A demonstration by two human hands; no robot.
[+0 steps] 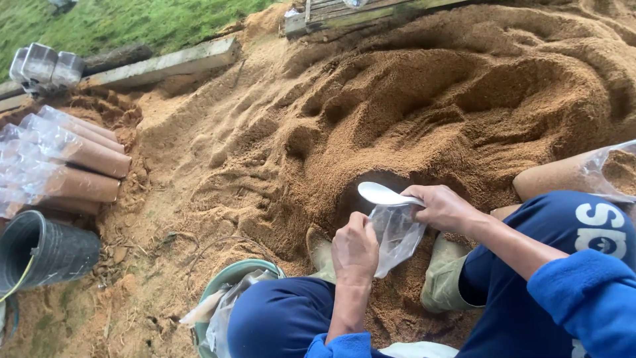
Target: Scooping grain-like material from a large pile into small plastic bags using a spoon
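Left hand [355, 248] pinches clear plastic bag [397, 233] rim, keeping mouth open. Right hand [445, 207] clamps white scoop [383, 194] w/ bag's far edge, over sawdust heap [424, 99]. Filled bags [73, 159] stacked far left.

Left hand [355, 246] fisted, knuckles up, forearm from 6 o'clock. Right hand [445, 207] at its 2 o'clock, fingers curled closed, forearm from 4 o'clock.
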